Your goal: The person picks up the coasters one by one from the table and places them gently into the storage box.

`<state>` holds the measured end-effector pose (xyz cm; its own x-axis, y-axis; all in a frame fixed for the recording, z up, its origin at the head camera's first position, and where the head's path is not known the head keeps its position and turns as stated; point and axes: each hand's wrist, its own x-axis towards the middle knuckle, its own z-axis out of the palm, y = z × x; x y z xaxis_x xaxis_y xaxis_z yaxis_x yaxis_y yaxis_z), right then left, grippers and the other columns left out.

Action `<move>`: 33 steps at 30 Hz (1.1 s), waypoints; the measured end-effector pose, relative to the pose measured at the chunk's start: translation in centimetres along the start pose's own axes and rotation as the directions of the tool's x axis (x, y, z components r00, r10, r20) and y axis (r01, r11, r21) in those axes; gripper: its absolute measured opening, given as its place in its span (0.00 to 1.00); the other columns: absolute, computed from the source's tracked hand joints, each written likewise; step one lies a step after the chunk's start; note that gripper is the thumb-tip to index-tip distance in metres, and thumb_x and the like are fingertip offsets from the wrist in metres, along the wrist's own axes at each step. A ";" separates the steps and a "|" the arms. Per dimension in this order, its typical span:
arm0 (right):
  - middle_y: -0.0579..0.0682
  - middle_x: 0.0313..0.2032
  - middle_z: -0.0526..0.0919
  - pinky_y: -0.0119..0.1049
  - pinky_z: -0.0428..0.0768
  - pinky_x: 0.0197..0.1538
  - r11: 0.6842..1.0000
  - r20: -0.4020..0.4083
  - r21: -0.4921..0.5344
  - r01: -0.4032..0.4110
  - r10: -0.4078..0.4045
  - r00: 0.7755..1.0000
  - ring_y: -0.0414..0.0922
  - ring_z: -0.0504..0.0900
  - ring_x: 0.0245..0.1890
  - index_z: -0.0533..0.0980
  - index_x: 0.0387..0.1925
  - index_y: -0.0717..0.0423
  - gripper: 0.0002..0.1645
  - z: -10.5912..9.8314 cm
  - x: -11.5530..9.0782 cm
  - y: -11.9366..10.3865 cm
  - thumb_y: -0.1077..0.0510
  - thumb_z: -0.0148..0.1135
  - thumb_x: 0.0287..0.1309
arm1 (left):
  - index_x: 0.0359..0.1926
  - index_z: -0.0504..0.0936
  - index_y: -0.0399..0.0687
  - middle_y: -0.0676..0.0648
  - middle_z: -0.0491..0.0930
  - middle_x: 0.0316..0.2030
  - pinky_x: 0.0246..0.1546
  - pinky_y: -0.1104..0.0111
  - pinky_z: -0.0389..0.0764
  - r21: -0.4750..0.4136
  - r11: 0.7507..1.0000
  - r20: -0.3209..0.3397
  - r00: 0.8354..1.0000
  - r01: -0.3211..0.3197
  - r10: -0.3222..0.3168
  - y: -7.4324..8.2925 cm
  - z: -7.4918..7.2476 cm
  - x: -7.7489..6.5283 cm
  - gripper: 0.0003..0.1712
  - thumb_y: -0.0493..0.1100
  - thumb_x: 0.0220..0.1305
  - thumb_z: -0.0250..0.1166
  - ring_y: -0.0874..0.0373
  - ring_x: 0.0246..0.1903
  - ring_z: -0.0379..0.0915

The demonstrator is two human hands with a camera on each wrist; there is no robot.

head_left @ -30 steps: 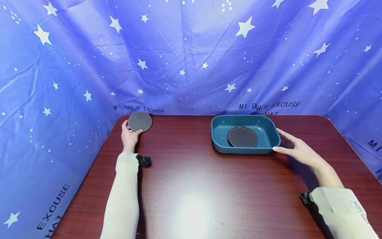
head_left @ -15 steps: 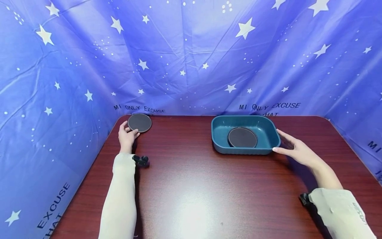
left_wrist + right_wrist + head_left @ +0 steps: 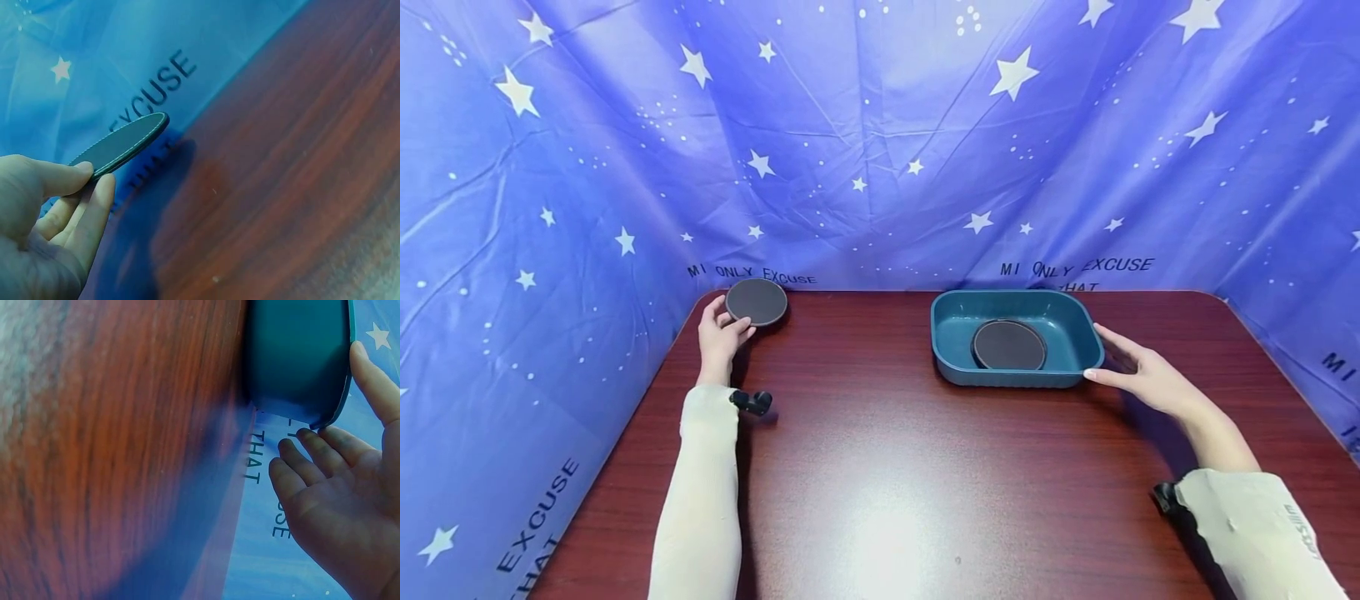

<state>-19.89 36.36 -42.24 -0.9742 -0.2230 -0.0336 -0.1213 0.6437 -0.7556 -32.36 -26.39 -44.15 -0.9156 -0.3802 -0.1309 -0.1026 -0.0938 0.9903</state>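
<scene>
My left hand (image 3: pixel 718 337) pinches a round dark coaster (image 3: pixel 756 302) between thumb and fingers, above the table's far left corner. Pale stitching runs along the edge of this coaster (image 3: pixel 125 142) in the left wrist view, where it is tilted and off the table. At the right end of a teal rectangular tub (image 3: pixel 947 375), my right hand (image 3: pixel 1157 379) touches the rim with its thumb and fingertips, the fingers extended. Another round dark coaster (image 3: pixel 1009 345) lies flat inside the tub; whether more lie beneath it I cannot tell.
The reddish-brown wooden table (image 3: pixel 850 433) reflects a bright light near its front. Blue cloth (image 3: pixel 865 142) printed with stars and lettering hangs behind the table and along both sides.
My left hand first shifts slightly left and down with the coaster. The coaster then rises a little and moves right. My right hand and the tub stay in place.
</scene>
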 end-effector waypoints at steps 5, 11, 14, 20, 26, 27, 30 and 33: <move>0.68 0.75 0.53 0.02 0.59 0.50 1.000 -0.003 -0.006 -0.018 0.018 1.000 0.71 0.56 0.72 0.47 0.79 0.54 0.51 0.0 0.0 -0.1 0.52 0.64 0.65 | 0.76 0.57 0.49 0.54 0.75 0.35 0.31 0.78 0.86 -0.041 0.999 0.049 0.998 -0.029 0.031 1.0 0.4 -0.5 0.46 0.20 0.61 0.60 0.69 0.26 0.79; 0.70 0.75 0.54 0.01 0.58 0.50 1.000 -0.010 -0.004 0.006 -0.006 1.000 0.73 0.56 0.71 0.47 0.79 0.55 0.50 0.1 -0.1 0.0 0.53 0.64 0.65 | 0.76 0.56 0.47 0.55 0.75 0.34 0.33 0.77 0.87 -0.080 0.996 0.115 0.992 -0.049 0.058 1.9 1.1 -1.3 0.45 0.20 0.62 0.58 0.69 0.27 0.79; 0.70 0.74 0.55 0.02 0.59 0.50 1.000 -0.015 -0.002 0.018 -0.018 1.000 0.73 0.56 0.70 0.48 0.78 0.56 0.50 0.1 -0.1 -0.1 0.54 0.64 0.65 | 0.76 0.57 0.48 0.55 0.76 0.33 0.33 0.76 0.87 -0.107 0.993 0.143 0.987 -0.052 0.067 2.3 1.4 -1.6 0.45 0.20 0.62 0.59 0.68 0.28 0.79; 0.71 0.74 0.55 0.02 0.59 0.50 1.000 -0.015 0.000 0.024 -0.024 1.000 0.74 0.57 0.69 0.48 0.78 0.58 0.50 -0.1 -0.1 -0.3 0.54 0.65 0.65 | 0.76 0.57 0.48 0.55 0.76 0.30 0.35 0.74 0.88 -0.148 0.987 0.196 0.977 -0.057 0.086 3.2 1.9 -2.3 0.45 0.21 0.61 0.61 0.65 0.31 0.80; 0.71 0.74 0.55 0.02 0.60 0.50 1.000 -0.012 -0.008 0.016 -0.016 1.000 0.74 0.58 0.69 0.48 0.78 0.57 0.50 -0.1 0.0 0.0 0.54 0.65 0.65 | 0.76 0.55 0.47 0.55 0.75 0.33 0.34 0.75 0.87 -0.167 0.985 0.258 0.961 -0.053 0.096 4.2 3.0 -3.7 0.44 0.21 0.64 0.58 0.67 0.31 0.80; 0.70 0.74 0.55 0.02 0.60 0.50 1.000 -0.012 -0.011 0.013 -0.013 1.000 0.74 0.58 0.69 0.48 0.78 0.56 0.50 -0.1 0.0 0.0 0.54 0.65 0.65 | 0.76 0.55 0.47 0.55 0.76 0.33 0.34 0.75 0.87 -0.165 0.985 0.268 0.958 -0.055 0.099 4.3 3.3 -3.9 0.44 0.21 0.64 0.58 0.67 0.31 0.80; 0.70 0.74 0.55 0.02 0.60 0.50 1.000 -0.010 -0.015 0.005 -0.006 1.000 0.73 0.58 0.70 0.48 0.79 0.56 0.50 -0.1 0.1 0.1 0.53 0.65 0.65 | 0.77 0.55 0.47 0.55 0.77 0.35 0.35 0.76 0.87 -0.155 0.986 0.296 0.950 -0.058 0.102 4.5 4.0 -4.5 0.44 0.21 0.64 0.57 0.67 0.32 0.80; 0.69 0.75 0.54 0.02 0.60 0.49 1.000 -0.004 -0.019 -0.003 0.003 1.000 0.73 0.58 0.70 0.47 0.79 0.55 0.51 -0.2 0.1 0.1 0.52 0.65 0.65 | 0.77 0.55 0.47 0.56 0.78 0.35 0.36 0.75 0.87 -0.157 0.986 0.318 0.942 -0.062 0.110 4.7 4.9 -5.1 0.43 0.21 0.64 0.57 0.67 0.32 0.80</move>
<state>-20.03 36.51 -42.21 -0.9754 -0.2178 -0.0333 -0.1215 0.6579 -0.7432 -30.07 -20.43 -38.61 -0.9971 -0.0760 0.0004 0.0167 -0.2135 0.9768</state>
